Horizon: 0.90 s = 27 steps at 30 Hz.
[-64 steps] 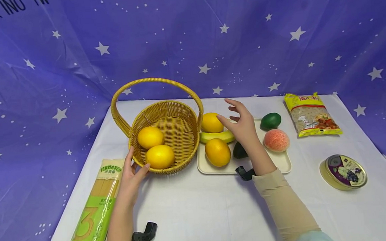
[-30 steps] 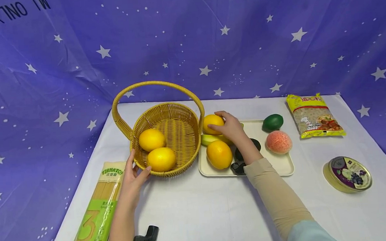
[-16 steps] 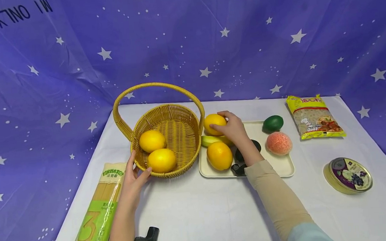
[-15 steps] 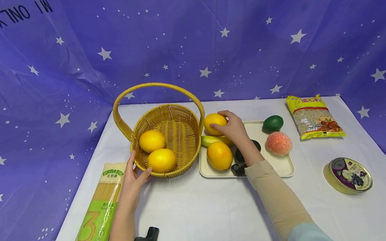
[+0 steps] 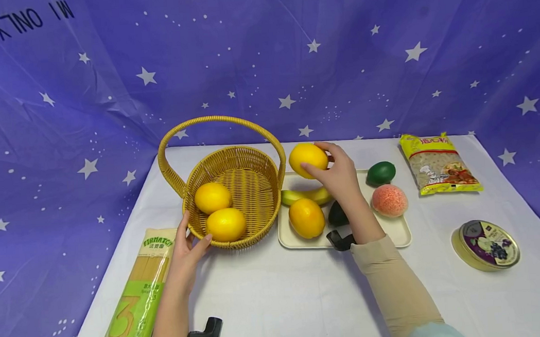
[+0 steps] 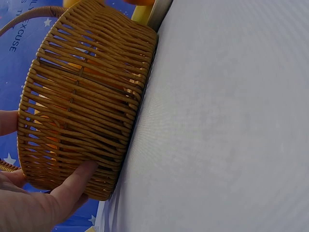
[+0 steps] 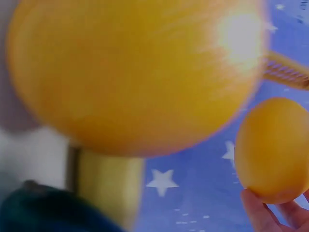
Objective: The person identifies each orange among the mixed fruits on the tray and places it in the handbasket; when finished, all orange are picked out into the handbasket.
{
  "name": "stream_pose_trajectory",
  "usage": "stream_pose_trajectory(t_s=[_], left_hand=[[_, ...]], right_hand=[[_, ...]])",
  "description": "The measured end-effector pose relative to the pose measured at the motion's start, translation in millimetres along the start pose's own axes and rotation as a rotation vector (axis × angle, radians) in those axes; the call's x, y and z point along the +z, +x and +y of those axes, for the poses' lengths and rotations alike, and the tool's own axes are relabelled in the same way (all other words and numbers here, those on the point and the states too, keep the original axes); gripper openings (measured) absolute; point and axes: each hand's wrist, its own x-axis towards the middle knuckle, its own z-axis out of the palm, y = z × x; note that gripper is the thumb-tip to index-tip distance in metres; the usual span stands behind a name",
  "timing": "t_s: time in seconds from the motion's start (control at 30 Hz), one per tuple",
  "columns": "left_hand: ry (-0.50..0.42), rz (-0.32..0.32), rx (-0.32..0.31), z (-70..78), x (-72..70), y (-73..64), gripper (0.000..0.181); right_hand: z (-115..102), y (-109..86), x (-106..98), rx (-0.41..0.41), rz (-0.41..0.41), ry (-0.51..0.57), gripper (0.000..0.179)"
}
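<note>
My right hand [image 5: 340,172] pinches a lemon [image 5: 307,159] between thumb and fingers, raised above the back left of the cream tray [image 5: 302,243]. The right wrist view shows this lemon [image 7: 273,150] held at its lower end. My left hand [image 5: 184,251] holds the near left side of a wicker basket [image 5: 253,200], thumb at the rim. In the left wrist view, fingers [image 6: 77,186] press the woven wall. Two lemons [image 5: 226,225] lie inside the basket. On the tray are a banana [image 5: 315,195] and an orange-yellow fruit [image 5: 306,218].
A dark green fruit [image 5: 337,215] on the tray is partly hidden by my right wrist. A peach [image 5: 389,201] and a green fruit [image 5: 380,173] lie at its right. Farther right are a yellow food bag [image 5: 441,163] and a round tin [image 5: 485,245]. Spaghetti [image 5: 134,300] lies left.
My right hand reached down to the lemon at the tray's back left, took hold of it and lifted it up and slightly right. My left hand stays on the basket.
</note>
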Motion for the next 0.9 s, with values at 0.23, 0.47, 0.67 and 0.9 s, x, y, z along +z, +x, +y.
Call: stream_pose_trajectory(t_s=[0.23,0.47,0.67,0.9], left_hand=[[0.000,-0.001,0.000,-0.6,0.3,0.4,0.085],[0.005,0.003,-0.004,0.1,-0.3,0.1,0.085],[0.007,0.003,-0.004,0.9,-0.3,-0.2,0.086],[0.015,0.003,-0.005,0.7,-0.3,-0.3,0.085]], right_hand=[[-25,-21.6,-12,-0.050,0.043,0.093,0.066],[-43,-45.0,-10,-0.078,0.012,0.177,0.060],[-46,-58.6,9,-0.101,-0.066,0.218,0.056],[-47,-70.3,49,-0.220,-0.144,0.185,0.057]])
